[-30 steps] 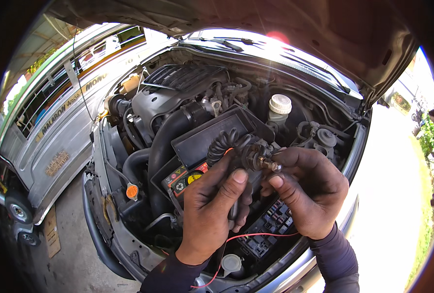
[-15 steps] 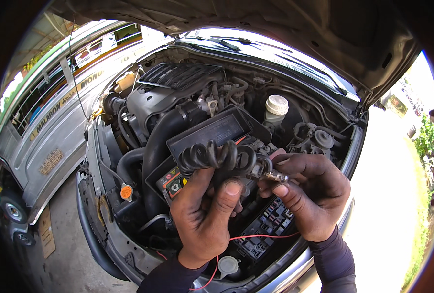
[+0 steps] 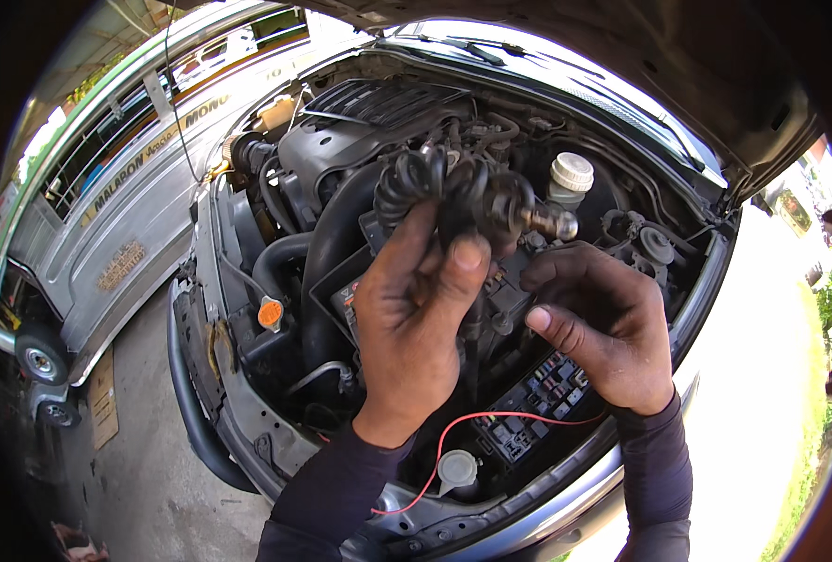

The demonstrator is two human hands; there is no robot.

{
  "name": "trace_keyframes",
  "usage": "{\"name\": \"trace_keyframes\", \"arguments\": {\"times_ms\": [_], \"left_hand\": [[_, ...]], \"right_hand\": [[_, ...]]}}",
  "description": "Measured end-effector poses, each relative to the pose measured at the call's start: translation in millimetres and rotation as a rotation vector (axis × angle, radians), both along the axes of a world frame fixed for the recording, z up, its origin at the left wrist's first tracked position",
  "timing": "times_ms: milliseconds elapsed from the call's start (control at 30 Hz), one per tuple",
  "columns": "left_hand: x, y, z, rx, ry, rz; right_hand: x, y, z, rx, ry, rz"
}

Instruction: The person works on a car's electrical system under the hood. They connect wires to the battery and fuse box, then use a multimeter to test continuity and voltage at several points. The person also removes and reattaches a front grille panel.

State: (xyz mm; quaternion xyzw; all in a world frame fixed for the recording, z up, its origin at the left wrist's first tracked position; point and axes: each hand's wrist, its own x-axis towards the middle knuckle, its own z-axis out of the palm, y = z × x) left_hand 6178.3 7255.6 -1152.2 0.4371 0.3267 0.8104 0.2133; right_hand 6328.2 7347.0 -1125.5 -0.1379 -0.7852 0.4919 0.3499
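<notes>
My left hand [image 3: 416,332] grips a bundle of black coiled cable [image 3: 408,187] with a metal tip [image 3: 552,223] pointing right, raised over the engine bay. Just below that tip, my right hand [image 3: 608,337] has its fingers curled but apart from the thumb, holding nothing I can see. Behind both hands is a battery [image 3: 349,300], mostly hidden. A fuse box [image 3: 538,417] lies below my right hand, and a thin red wire [image 3: 453,420] runs across the front of the bay.
The raised hood [image 3: 697,75] hangs overhead. An engine cover [image 3: 327,140], orange-capped radiator neck [image 3: 269,314], white-capped reservoir [image 3: 571,173] and washer filler [image 3: 456,468] fill the bay. A metal-bodied vehicle [image 3: 116,215] stands at the left, with flattened cardboard [image 3: 104,398] on the floor.
My left hand has lifted the cable bundle higher. My right hand has let go of the metal tip and sits below it. The view has shifted a little.
</notes>
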Motion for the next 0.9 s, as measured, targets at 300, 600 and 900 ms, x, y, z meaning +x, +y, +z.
{"name": "trace_keyframes", "arguments": {"times_ms": [300,600,900], "left_hand": [[5.8,32.9,20.9,-0.205,0.374,-0.057],[-54.1,-16.5,18.1,-0.453,0.428,-0.241],[-90.4,-55.4,-22.2,-0.448,0.147,0.206]], "right_hand": [[-13.1,15.5,-8.4,-0.067,-0.102,-0.108],[-32.4,81.0,1.7,0.165,-0.156,-0.299],[-49.8,112.6,-18.3,0.27,-0.288,-0.466]]}}
